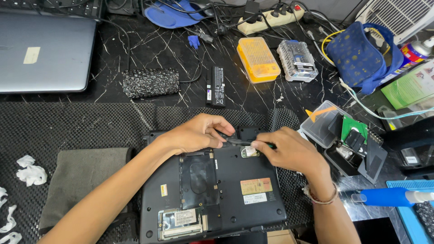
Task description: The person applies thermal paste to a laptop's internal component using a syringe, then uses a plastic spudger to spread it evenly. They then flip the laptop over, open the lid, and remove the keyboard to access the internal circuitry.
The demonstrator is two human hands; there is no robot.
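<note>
Both hands rest on the upturned black laptop [212,190]: the left hand [196,134] curled, the right hand [289,151] pinching a thin tool, tip hidden. Orange and white stickers [256,190] lie below the right hand; a yellow case [258,58] sits beyond on the worktop [149,49].
</note>
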